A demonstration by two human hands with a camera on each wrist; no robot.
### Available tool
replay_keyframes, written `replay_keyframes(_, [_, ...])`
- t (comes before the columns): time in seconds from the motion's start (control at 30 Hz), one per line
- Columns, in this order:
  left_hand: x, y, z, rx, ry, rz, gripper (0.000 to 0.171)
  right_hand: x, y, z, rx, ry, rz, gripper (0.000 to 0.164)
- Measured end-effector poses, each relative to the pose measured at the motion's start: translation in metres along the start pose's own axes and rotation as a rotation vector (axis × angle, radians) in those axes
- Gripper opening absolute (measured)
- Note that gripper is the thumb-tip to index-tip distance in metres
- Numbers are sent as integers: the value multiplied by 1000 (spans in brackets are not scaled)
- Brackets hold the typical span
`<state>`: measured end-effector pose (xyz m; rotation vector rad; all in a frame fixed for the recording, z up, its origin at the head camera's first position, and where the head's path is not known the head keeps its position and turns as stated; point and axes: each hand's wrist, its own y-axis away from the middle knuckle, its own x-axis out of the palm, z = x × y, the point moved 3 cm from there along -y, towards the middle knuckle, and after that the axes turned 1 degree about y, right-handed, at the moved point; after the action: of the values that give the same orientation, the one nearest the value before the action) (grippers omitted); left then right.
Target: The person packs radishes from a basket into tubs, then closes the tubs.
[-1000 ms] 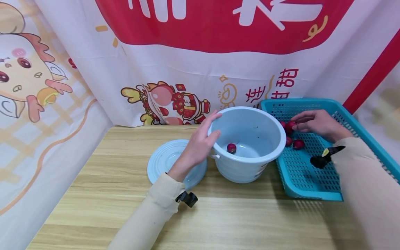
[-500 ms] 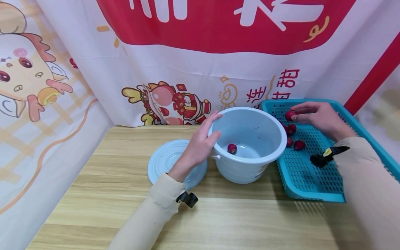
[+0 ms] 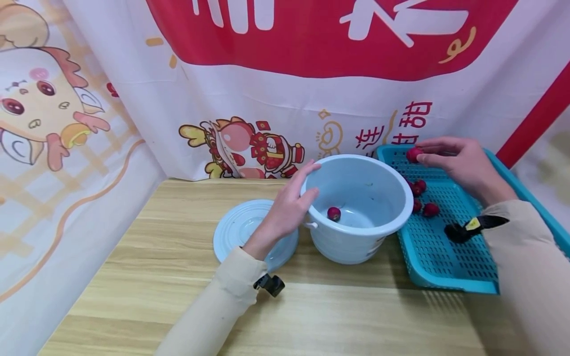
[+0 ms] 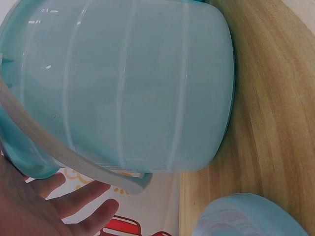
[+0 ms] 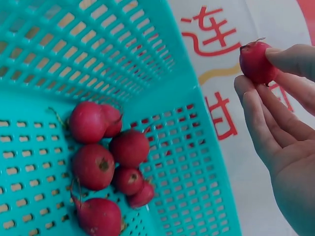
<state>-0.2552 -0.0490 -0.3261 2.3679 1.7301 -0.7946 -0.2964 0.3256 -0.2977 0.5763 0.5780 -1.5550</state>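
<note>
In the head view my left hand (image 3: pixel 288 203) rests at the left rim of a light blue bucket (image 3: pixel 345 248), fingers extended. The left wrist view shows its fingers spread beside the bucket's pale handle (image 4: pixel 64 155). One red radish (image 3: pixel 334 213) lies on the bucket's floor. My right hand (image 3: pixel 465 168) pinches another radish (image 5: pixel 257 62) between thumb and fingertips, above the back of a teal plastic basket (image 3: pixel 451 283). Several more radishes (image 5: pixel 93 167) lie together inside that basket, partly hidden by the bucket in the head view.
A round light blue lid (image 3: pixel 238 225) lies on the wooden table (image 3: pixel 178 267), left of the bucket and partly beneath my left forearm. The basket stands close against the bucket's right side. A printed cloth (image 3: pixel 276 99) hangs right behind everything.
My right hand has lifted a radish from the cluster in the basket and raised it up toward the basket's back rim. The left hand stays at the bucket's rim.
</note>
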Motion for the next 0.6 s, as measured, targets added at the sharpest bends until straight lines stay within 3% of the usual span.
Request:
replay_keyframes(0.33, [1,1,-1,1,-12,-1,56,5,14,19,-61,-70,-46,73])
replay_keyframes(0.6, [0,1,-1,-5,-9,-6,57,14,22,36,-172,-149,-53,60])
